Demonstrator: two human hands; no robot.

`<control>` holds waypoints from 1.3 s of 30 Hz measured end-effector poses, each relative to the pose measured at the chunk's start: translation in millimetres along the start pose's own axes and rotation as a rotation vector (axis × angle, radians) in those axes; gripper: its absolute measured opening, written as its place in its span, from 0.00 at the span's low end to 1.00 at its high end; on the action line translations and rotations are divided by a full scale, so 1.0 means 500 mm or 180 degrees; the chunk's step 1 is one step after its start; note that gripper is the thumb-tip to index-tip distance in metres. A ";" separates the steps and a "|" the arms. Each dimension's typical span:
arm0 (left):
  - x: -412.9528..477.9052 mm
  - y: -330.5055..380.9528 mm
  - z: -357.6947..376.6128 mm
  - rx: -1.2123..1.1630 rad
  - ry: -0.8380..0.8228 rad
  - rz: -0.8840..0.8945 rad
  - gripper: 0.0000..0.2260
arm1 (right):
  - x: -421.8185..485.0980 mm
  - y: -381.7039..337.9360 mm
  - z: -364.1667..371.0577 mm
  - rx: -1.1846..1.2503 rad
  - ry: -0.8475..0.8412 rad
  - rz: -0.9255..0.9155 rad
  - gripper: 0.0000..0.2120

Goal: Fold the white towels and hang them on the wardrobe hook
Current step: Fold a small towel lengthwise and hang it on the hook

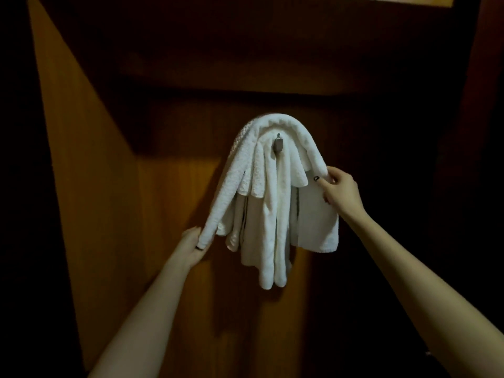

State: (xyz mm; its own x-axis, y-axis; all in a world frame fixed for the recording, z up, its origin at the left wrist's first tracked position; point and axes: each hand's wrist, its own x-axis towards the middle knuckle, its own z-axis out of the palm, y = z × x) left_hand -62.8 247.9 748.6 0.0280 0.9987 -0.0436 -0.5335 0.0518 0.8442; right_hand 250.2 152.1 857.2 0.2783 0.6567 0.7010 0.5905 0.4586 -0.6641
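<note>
Wardrobe hook (pixel 278 145): one, metal, on wardrobe back panel (pixel 169 200).
Arched towel (pixel 283 122) over hook: one, white.
Hanging towels (pixel 270 241) beneath it: folds overlap, at least two, exact count unclear.
Hands: two, left hand (pixel 192 246) and right hand (pixel 341 189), one at each end of arched towel.

No lettering, brand, number or sign could be read on the white towels (pixel 270 214), the metal hook (pixel 278 145) or the wooden wardrobe panel (pixel 169 200). A small dark mark (pixel 315 178) beside the right hand (pixel 341 190) was too small and dim to tell as print.
</note>
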 end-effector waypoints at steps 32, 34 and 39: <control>-0.105 -0.076 0.144 0.3020 -0.0363 0.2348 0.08 | -0.130 0.137 0.113 -0.0551 -0.0098 0.0025 0.07; -0.112 -0.076 0.147 0.3214 -0.0322 0.2276 0.08 | -0.140 0.128 0.116 -0.0508 -0.0178 0.0123 0.05; -0.146 -0.087 0.137 0.3577 -0.0271 0.2228 0.06 | -0.199 0.103 0.091 -0.0184 -0.0287 0.0368 0.07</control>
State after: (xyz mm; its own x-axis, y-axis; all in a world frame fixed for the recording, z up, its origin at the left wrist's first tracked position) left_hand 16.4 172.8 751.7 0.1100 0.8090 0.5775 0.5271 -0.5400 0.6562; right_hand 218.7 137.6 741.4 0.2794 0.7554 0.5927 0.6017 0.3433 -0.7212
